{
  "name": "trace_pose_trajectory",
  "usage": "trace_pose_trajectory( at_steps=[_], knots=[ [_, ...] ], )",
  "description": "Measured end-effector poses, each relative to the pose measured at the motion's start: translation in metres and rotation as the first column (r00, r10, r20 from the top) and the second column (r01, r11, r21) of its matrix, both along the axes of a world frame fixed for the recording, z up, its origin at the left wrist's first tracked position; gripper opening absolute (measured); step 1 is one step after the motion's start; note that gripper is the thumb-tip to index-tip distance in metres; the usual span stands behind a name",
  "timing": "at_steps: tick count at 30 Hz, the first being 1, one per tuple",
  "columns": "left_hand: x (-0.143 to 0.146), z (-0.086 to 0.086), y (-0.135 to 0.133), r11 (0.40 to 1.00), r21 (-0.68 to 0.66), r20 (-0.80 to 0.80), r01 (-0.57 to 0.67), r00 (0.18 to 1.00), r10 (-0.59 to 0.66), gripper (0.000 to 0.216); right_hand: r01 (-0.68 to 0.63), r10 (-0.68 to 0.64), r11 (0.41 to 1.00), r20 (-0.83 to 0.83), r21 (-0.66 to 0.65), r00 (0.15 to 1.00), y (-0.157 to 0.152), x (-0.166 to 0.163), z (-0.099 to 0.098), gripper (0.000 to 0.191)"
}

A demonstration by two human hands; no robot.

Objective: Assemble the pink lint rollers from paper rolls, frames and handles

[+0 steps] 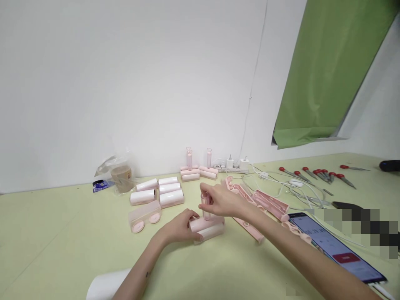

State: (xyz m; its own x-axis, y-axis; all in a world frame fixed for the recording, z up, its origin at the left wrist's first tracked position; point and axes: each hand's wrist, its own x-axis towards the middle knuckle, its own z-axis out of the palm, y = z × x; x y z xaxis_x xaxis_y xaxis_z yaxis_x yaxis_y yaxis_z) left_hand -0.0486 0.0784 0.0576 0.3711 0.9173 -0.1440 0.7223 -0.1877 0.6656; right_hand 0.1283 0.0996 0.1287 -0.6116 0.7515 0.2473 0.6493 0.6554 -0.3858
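In front of me a pink and white lint roller (210, 232) rests on the table with its short handle pointing up. My left hand (181, 227) is closed around the left end of its roller head. Around the upright handle the fingers of my right hand (215, 200) are wrapped, hiding most of it. Left of it lie several white sticky-paper rolls (171, 198), a pale pink cover (144, 211) and two round pink caps (138, 226). Loose pink plastic parts (271, 204) are spread to the right, partly behind my right forearm. Similar lint rollers (190, 173) stand by the wall.
A phone (339, 246) with a cable lies at the right. Behind it are tangled white cables (281, 183), a power strip (233, 168) and several red-tipped tools (325, 175). A bagged cup (121, 178) stands back left. A large white roll (108, 285) lies near my left forearm.
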Motion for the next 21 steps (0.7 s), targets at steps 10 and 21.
trace_pose_trajectory(
  at_steps=[10, 21],
  knots=[
    [0.048, -0.004, -0.025, 0.961, 0.147, -0.205, -0.233, 0.944, 0.260, 0.041, 0.080, -0.080, 0.997, -0.028, -0.011, 0.996, -0.015, 0.001, -0.012, 0.018],
    [0.062, 0.001, -0.041, 0.960, 0.161, -0.293, -0.228, 0.918, 0.267, 0.037, 0.241, -0.243, 0.970, -0.113, -0.037, 0.963, -0.023, 0.006, -0.031, 0.028]
  ],
)
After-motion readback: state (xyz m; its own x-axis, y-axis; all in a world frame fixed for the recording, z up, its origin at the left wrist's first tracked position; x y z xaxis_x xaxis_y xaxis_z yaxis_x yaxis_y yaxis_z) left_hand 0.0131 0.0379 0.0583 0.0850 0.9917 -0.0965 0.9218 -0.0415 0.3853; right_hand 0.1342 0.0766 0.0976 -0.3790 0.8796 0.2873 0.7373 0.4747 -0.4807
